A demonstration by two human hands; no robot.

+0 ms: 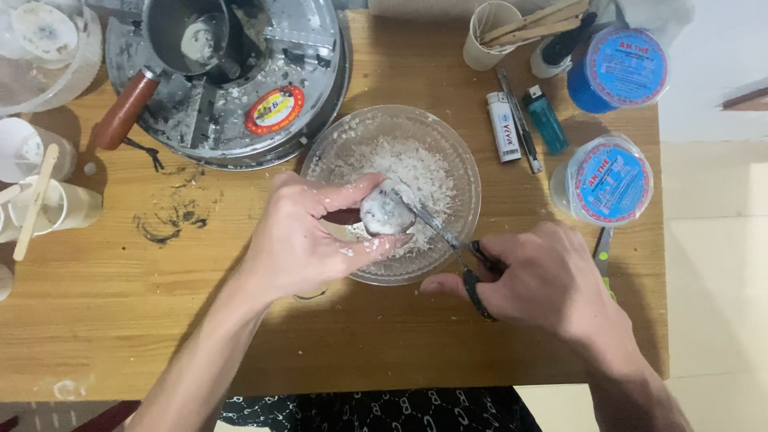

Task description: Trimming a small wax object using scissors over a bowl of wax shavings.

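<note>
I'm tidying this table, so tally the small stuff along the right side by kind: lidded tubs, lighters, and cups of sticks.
Round clear plastic tubs with blue-and-red lids: 2
Lighters, one white and one teal: 2
Beige paper cup holding wooden sticks: 1
Total: 5

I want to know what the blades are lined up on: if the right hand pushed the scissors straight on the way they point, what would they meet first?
The right hand aims the scissors up and to the left. Their tips already sit at the white-coated ball pinched in the left hand over the glass bowl, so the ball comes first; depth is hard to judge.
</note>
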